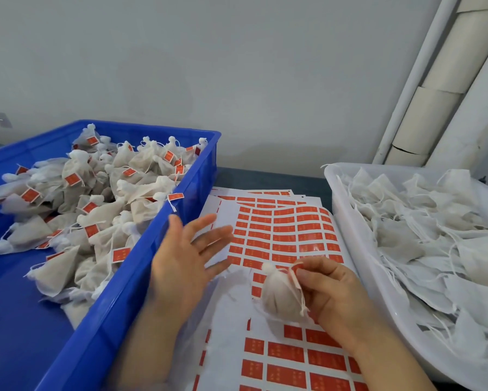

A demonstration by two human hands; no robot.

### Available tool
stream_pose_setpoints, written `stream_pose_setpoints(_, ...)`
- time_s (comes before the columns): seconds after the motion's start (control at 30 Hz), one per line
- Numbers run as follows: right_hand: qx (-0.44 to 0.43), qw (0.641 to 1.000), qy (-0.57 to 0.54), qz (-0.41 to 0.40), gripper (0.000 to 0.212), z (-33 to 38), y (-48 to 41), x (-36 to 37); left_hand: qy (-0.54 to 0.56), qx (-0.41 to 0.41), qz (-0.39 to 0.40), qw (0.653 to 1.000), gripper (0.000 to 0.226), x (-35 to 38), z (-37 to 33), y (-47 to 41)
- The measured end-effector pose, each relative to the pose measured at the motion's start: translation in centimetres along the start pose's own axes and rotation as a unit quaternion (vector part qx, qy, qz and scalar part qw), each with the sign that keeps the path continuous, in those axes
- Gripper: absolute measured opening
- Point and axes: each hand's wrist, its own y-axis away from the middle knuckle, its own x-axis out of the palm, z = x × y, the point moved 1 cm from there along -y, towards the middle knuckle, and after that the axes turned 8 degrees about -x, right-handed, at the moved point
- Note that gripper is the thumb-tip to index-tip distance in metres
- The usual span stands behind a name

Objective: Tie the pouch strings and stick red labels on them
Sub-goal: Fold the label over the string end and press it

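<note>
Red label (297, 267) and white string (301, 294) meet at the right hand (330, 289) in the head view; its thumb and fingers pinch the label against the string, and the tied pouch (278, 296) sits just under them, above the middle of the label sheet (282, 235); whether the pouch rests on the sheet or hangs clear I cannot tell. The left hand (186, 255) holds nothing; its fingers are straight and spread wide over the sheet's left edge, just beside the right wall of the blue crate (141, 277). That crate, at the left edge of the bench (265, 179), is heaped with tied, labelled pouches; the white tub (358, 263) at the right edge holds pouches with loose strings; the sheets lie between the two.

Several things could go wrong from here, as I judge it. The label looks bent rather than flat; if its halves close askew, bare glue would be left to catch on other pouches in the crate. A weak press might let it slide along so thin a string. The pouch seems to be held by string and label alone; a quick move toward the crate could tug the label loose, or drop the pouch short onto the sheet. The knot is small; if slack, it may open.
</note>
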Motion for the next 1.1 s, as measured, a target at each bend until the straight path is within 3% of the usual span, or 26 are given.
stream_pose_setpoints(0.13, -0.015, 0.996, -0.062, -0.055, 0.013, 0.3, -0.1, -0.6, 0.196, 0.003, 0.103, 0.975, 0.072, 0.3, 0.2, 0.7)
stream_pose_setpoints(0.23, -0.023, 0.994, -0.083, -0.067, 0.014, 0.4, -0.1, -0.6, 0.249, 0.010, 0.164, 0.954, 0.063, 0.7, 0.2, 1.1)
stream_pose_setpoints(0.33, -0.017, 0.993, -0.090, -0.069, 0.013, 0.4, -0.2, -0.5, 0.236, 0.045, 0.141, 0.960, 0.042, 1.1, 0.2, 1.2)
stream_pose_setpoints(0.47, -0.005, 0.993, -0.096, -0.071, 0.014, 0.4, -0.1, -0.5, 0.147, 0.076, 0.063, 0.984, 0.043, 1.1, 0.4, 0.9)
stream_pose_setpoints(0.6, 0.013, 0.993, -0.092, -0.068, 0.014, 0.2, -0.1, -0.4, -0.048, 0.001, -0.061, 0.997, 0.038, 0.2, 1.3, -0.4)
stream_pose_setpoints(0.73, 0.024, 0.994, -0.091, -0.060, 0.014, 0.0, 0.0, -0.3, -0.221, -0.051, -0.116, 0.967, 0.037, -0.8, 2.9, -1.5)
stream_pose_setpoints(0.87, 0.027, 0.995, -0.084, -0.053, 0.014, -0.1, 0.0, -0.2, -0.334, -0.011, -0.145, 0.931, 0.034, -1.0, 3.7, -2.0)
stream_pose_setpoints(1.1, 0.025, 0.996, -0.073, -0.051, 0.013, -0.4, 0.0, -0.3, -0.474, 0.044, -0.084, 0.876, 0.032, -1.4, 4.4, -2.3)
